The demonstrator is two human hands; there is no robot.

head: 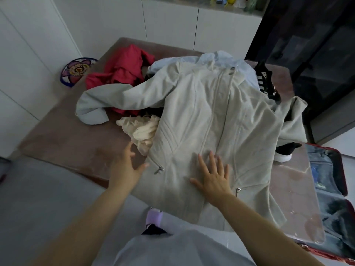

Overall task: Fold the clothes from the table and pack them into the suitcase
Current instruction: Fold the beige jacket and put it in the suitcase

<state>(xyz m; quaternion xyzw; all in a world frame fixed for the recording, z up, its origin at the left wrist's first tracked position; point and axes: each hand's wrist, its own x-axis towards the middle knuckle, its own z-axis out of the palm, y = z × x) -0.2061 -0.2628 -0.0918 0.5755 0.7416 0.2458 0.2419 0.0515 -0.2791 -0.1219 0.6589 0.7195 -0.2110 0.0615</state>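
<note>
the jacket (211, 121) lies flat in the middle, its bottom hanging over the near edge of the worktop (76, 146). bare worktop shows at lower left. the right hand (213, 177) presses flat on the jacket, grip wide. the left hand (126, 166) spreads by its left edge, holding nothing. the suitcase (330, 181) lies open at lower right, cut off.

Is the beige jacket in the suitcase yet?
No, the beige jacket lies spread front-up on the table under the flat right hand, while the open suitcase sits off to the side.
</note>
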